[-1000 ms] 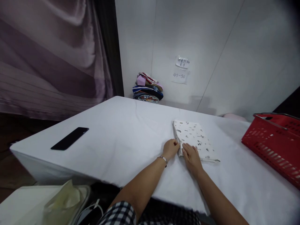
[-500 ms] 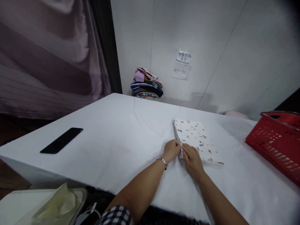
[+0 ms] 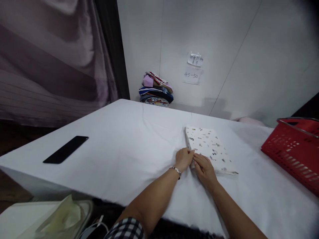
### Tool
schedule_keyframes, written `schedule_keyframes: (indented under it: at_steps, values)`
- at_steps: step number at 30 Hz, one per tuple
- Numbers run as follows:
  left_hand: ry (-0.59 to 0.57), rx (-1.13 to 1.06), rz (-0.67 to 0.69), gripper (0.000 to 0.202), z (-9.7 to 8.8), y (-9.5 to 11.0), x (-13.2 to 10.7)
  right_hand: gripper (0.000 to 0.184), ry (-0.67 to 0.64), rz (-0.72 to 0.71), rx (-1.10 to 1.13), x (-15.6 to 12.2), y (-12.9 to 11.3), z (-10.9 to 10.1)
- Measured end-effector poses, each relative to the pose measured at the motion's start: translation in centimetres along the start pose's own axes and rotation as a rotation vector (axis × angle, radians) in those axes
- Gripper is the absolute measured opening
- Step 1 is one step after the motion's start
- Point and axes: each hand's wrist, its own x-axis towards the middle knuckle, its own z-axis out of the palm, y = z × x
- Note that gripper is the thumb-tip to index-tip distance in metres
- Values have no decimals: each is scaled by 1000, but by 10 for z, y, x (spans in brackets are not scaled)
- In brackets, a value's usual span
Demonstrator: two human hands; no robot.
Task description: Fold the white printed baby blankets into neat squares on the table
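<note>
A folded white cloth [image 3: 209, 144] with small scattered prints lies flat on the white-covered table [image 3: 119, 146], right of the middle. At its near left edge, my left hand [image 3: 183, 158] has its fingers curled closed on the fabric; a silver bracelet circles that wrist. Close beside it, my right hand [image 3: 204, 168] pinches the same edge, its fingers pressed together and lying partly over the near left corner. The fingertips of both hands nearly meet, and the bit of fabric between them is mostly hidden.
A black flat slab [image 3: 66, 150] lies at the table's left. On the right stands a red plastic basket [image 3: 294, 149]. Behind the far edge is a stack of folded clothes [image 3: 156, 89] against the wall. A pale bin [image 3: 32, 215] sits below at front left.
My left hand has shifted very slightly to the right along the cloth's edge, its thumb now nearer my right fingers. The cloth and my right hand stay nearly in place.
</note>
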Motion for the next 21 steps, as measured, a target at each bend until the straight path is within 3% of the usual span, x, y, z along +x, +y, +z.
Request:
schedule_keyframes:
  at_steps: [7, 11, 17, 21]
  values:
    - [5, 79, 8, 26, -2, 2, -2, 29, 47, -9, 59, -2, 3, 1]
    - [15, 141, 31, 27, -4, 2, -4, 32, 89, 26, -23, -2, 3, -6]
    - [15, 197, 47, 28, -5, 1, -5, 45, -193, 27, -120, -1, -2, -8]
    - [20, 188, 41, 28, -4, 0, -4, 45, -219, 39, -124, -1, -5, -9]
